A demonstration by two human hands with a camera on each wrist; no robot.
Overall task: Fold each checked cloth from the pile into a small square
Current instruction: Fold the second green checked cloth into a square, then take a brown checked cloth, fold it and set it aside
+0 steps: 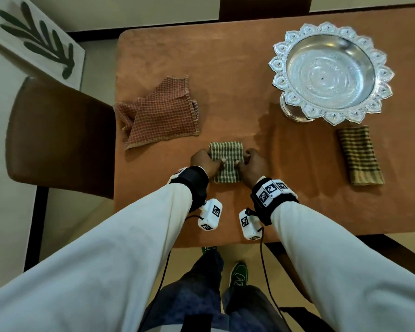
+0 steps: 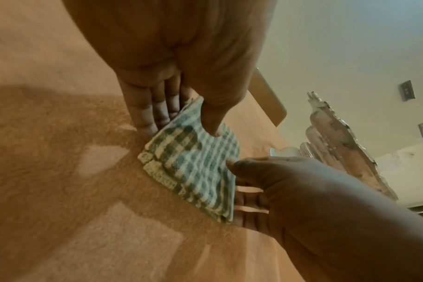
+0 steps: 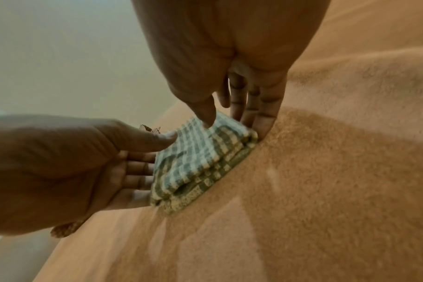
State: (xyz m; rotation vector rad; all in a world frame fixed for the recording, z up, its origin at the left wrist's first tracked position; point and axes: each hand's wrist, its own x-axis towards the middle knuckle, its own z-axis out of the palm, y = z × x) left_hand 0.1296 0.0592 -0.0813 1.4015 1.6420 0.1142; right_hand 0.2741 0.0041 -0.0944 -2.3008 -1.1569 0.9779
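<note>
A green checked cloth (image 1: 225, 154) lies folded into a small thick rectangle near the table's front middle. My left hand (image 1: 213, 159) grips its left edge, thumb on top and fingers along and under the side. My right hand (image 1: 242, 159) grips the right edge the same way. In the left wrist view the cloth (image 2: 200, 167) shows several stacked layers, and in the right wrist view those layers (image 3: 200, 158) sit slightly lifted at the near edge. A red checked cloth (image 1: 161, 113) lies loose and rumpled at the left. A brown striped cloth (image 1: 359, 155) lies folded at the right.
An ornate silver pedestal bowl (image 1: 280, 65) stands at the back right of the orange-covered table (image 1: 225, 56). A brown chair (image 1: 58, 135) is pushed against the table's left side. The table's front edge runs just behind my wrists.
</note>
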